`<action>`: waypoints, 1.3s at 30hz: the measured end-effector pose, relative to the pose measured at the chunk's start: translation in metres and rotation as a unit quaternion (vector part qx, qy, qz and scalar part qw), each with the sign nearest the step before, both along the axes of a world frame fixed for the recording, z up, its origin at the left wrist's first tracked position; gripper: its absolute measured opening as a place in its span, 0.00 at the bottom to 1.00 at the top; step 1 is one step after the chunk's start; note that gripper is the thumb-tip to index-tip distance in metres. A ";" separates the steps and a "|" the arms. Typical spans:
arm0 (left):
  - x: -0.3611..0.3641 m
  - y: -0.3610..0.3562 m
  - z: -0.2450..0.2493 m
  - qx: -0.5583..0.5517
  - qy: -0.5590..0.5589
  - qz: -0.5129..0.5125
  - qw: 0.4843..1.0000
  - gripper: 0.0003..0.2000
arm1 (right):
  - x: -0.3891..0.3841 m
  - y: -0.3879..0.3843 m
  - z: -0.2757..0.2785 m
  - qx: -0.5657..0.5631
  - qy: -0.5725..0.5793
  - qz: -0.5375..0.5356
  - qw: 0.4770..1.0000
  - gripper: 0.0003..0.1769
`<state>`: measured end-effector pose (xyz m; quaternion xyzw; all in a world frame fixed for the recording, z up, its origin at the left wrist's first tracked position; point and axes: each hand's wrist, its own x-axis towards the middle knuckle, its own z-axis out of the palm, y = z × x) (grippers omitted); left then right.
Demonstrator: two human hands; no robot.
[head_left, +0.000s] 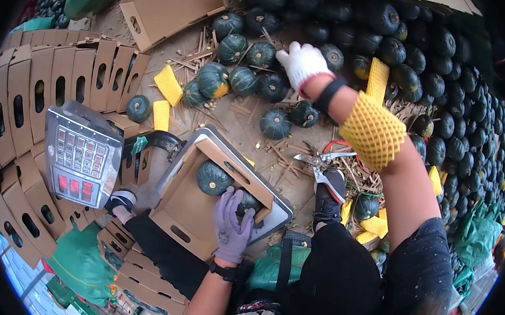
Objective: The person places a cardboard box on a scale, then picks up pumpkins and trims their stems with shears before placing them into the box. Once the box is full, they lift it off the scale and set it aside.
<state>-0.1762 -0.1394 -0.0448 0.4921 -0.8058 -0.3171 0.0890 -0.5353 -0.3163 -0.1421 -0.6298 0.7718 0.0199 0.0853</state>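
Observation:
My left hand, in a thin purple-grey glove, is inside an open cardboard box and has its fingers curled over a small dark green pumpkin. Another green pumpkin sits beside it in the box. The box rests on the metal platform of a scale. Above the floor, my right hand in a white glove reaches out among the pumpkins, its fingers apart with nothing visible in them. Closest to it are a pumpkin on its left and a pumpkin on its right. Yellow foam netting wraps my right forearm.
The scale's display stands to the left, before rows of cardboard boxes. Red-handled pruning shears are by my shoe. A large pumpkin pile fills the right. An open carton lies at the back.

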 end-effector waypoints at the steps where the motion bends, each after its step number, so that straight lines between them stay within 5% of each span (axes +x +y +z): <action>1: 0.000 -0.001 0.000 0.001 0.000 0.003 1.000 0.28 | 0.007 0.021 -0.002 -0.079 -0.024 -0.021 0.996 0.18; 3: 0.000 -0.004 0.001 0.015 -0.016 -0.005 1.000 0.28 | 0.000 0.041 -0.006 -0.193 -0.106 0.004 0.975 0.25; 7: -0.004 -0.011 0.032 -0.005 -0.048 -0.054 0.997 0.27 | 0.016 0.067 0.024 -0.213 -0.387 -0.227 0.868 0.40; 9: -0.001 -0.005 0.044 0.181 0.139 0.171 0.958 0.29 | 0.049 0.090 0.085 -0.142 -0.700 -0.245 0.655 0.42; 10: -0.003 -0.007 0.035 0.238 0.284 0.265 0.890 0.31 | 0.063 0.098 0.093 -0.087 -0.796 -0.134 0.583 0.42; 11: -0.013 -0.013 0.043 0.238 0.281 0.270 0.890 0.31 | 0.071 0.103 0.109 -0.031 -0.790 0.000 0.613 0.36; 13: -0.027 -0.019 0.072 0.329 0.505 0.347 0.719 0.33 | 0.088 0.092 0.104 -0.120 -0.627 0.186 0.747 0.31; 14: 0.001 -0.016 0.062 0.318 0.500 0.284 0.754 0.34 | 0.096 0.084 0.101 -0.151 -0.551 0.230 0.788 0.30; 16: 0.020 -0.020 0.059 0.274 0.435 0.354 0.781 0.34 | 0.102 0.041 0.061 -0.164 -0.459 0.079 0.870 0.31; 17: 0.026 -0.026 0.055 0.232 0.373 0.411 0.799 0.33 | 0.099 0.024 0.069 -0.018 -0.326 -0.023 0.945 0.36; 19: 0.046 -0.032 0.027 0.215 0.289 0.408 0.839 0.33 | 0.107 -0.001 0.040 0.005 -0.241 -0.050 0.969 0.33; 21: 0.058 -0.034 -0.017 -0.040 -0.026 0.255 0.966 0.33 | 0.125 -0.024 -0.018 -0.099 -0.259 -0.126 0.952 0.29; 22: 0.053 -0.038 -0.024 -0.052 -0.052 0.221 0.973 0.33 | 0.134 -0.033 -0.047 -0.153 -0.261 -0.150 0.941 0.27; 25: 0.053 -0.045 -0.025 -0.077 -0.060 0.179 0.979 0.33 | 0.107 -0.022 -0.005 -0.135 -0.257 -0.081 0.953 0.22; 27: 0.057 -0.045 -0.021 -0.057 -0.065 0.177 0.980 0.34 | 0.100 -0.010 0.003 -0.126 -0.274 -0.125 0.945 0.26; 30: 0.061 -0.045 -0.020 -0.037 -0.081 0.198 0.976 0.38 | 0.093 0.034 0.027 -0.231 -0.507 -0.168 0.814 0.37; 31: 0.062 -0.045 -0.023 -0.035 -0.079 0.198 0.976 0.38 | 0.090 0.050 0.036 -0.240 -0.519 -0.129 0.810 0.36; 33: 0.064 -0.047 -0.025 -0.076 -0.091 0.152 0.981 0.40 | 0.095 0.083 0.052 -0.143 -0.834 -0.229 0.481 0.32; 35: 0.073 -0.043 -0.024 -0.061 -0.068 0.150 0.984 0.41 | 0.084 0.120 0.052 -0.074 -0.939 -0.243 0.231 0.27; 37: 0.080 -0.030 -0.017 -0.047 -0.045 0.146 0.987 0.42 | 0.068 0.145 0.054 -0.023 -0.951 -0.269 0.149 0.30; 39: 0.084 -0.004 -0.010 -0.017 -0.033 0.066 0.997 0.40 | 0.062 0.166 0.047 -0.062 -0.905 -0.363 0.215 0.28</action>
